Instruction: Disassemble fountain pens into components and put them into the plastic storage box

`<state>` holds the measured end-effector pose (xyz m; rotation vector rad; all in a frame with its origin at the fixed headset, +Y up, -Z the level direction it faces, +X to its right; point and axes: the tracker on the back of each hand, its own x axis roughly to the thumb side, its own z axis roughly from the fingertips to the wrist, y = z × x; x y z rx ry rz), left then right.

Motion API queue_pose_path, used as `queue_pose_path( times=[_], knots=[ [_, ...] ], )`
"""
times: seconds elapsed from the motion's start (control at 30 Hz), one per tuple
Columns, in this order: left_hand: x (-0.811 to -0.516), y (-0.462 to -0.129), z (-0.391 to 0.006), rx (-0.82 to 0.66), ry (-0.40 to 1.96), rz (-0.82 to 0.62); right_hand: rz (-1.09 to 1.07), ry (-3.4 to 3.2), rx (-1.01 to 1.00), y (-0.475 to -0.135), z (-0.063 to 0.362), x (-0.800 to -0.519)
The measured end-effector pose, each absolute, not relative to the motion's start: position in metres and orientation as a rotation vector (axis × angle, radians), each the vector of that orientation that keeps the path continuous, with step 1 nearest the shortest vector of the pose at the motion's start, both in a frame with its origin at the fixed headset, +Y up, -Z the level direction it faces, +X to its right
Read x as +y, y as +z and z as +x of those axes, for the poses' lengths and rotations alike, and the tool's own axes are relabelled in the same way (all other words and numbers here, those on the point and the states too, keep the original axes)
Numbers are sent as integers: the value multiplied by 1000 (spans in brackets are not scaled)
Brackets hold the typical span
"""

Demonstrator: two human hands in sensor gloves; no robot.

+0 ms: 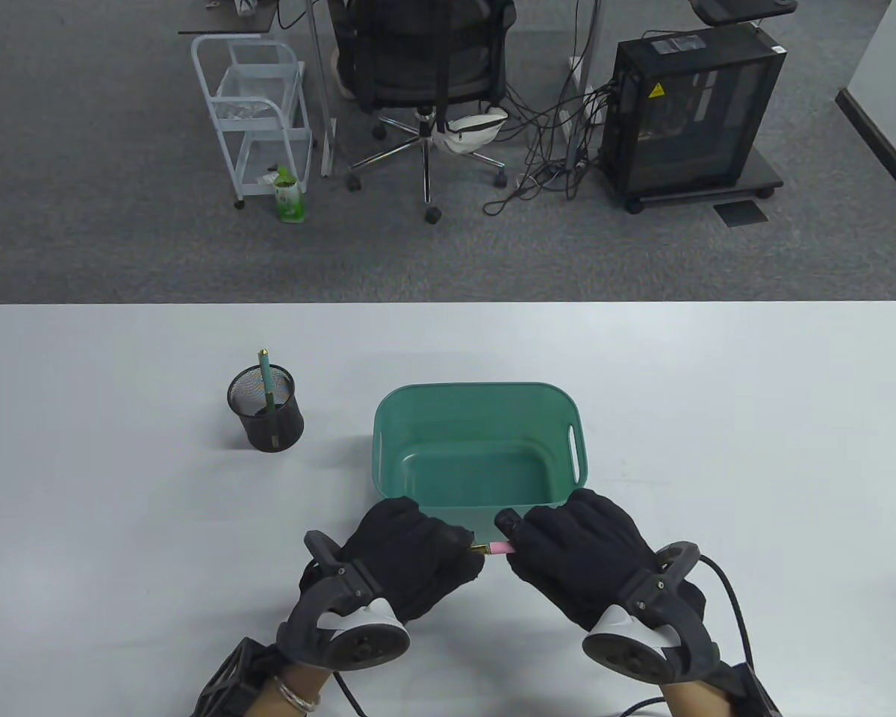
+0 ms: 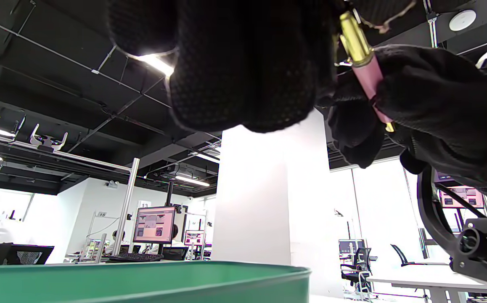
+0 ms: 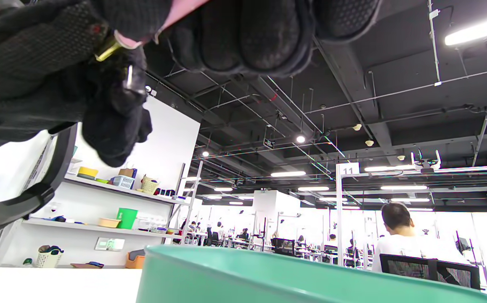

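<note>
A long white table [image 1: 119, 463] fills the lower half of the table view, with grey carpet beyond it. On the carpet at about twelve o'clock stands a black office chair [image 1: 425, 67]; at one o'clock a black computer tower [image 1: 691, 112] carries a small yellow warning triangle whose print is too small to read; at eleven o'clock is a white wire trolley [image 1: 257, 112].

Near the table's middle sits a green plastic storage box [image 1: 478, 407], with nothing visible inside it. At about nine o'clock from the box stands a black mesh pen cup [image 1: 266, 411] holding one green pen [image 1: 266, 377] upright.

Just at six o'clock of the box, two black-gloved hands meet over a pink fountain pen [image 1: 499, 550]. The left hand [image 1: 411, 556] has its fingers curled round the pen's gold end, the right hand [image 1: 575, 553] has its fingers closed on the pink barrel, and the pen lies level between them.

The left wrist view alone shows the gold section joining the pink barrel, and the box rim below. It also shows a numbered sign reading 13 on a distant frame. The right wrist view shows a sign reading 11 [image 3: 348, 169], shelves of small tubs at nine o'clock, and a seated person [image 3: 399, 235] in white.
</note>
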<state>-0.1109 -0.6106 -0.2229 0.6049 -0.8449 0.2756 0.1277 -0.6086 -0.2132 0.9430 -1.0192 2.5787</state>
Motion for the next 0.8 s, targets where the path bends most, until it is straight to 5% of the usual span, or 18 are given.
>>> queue_pose_path(
  times=[0.8],
  knots=[
    [-612, -220, -109, -834, 250, 631, 925, 2596, -1032, -214, 131, -608]
  ],
)
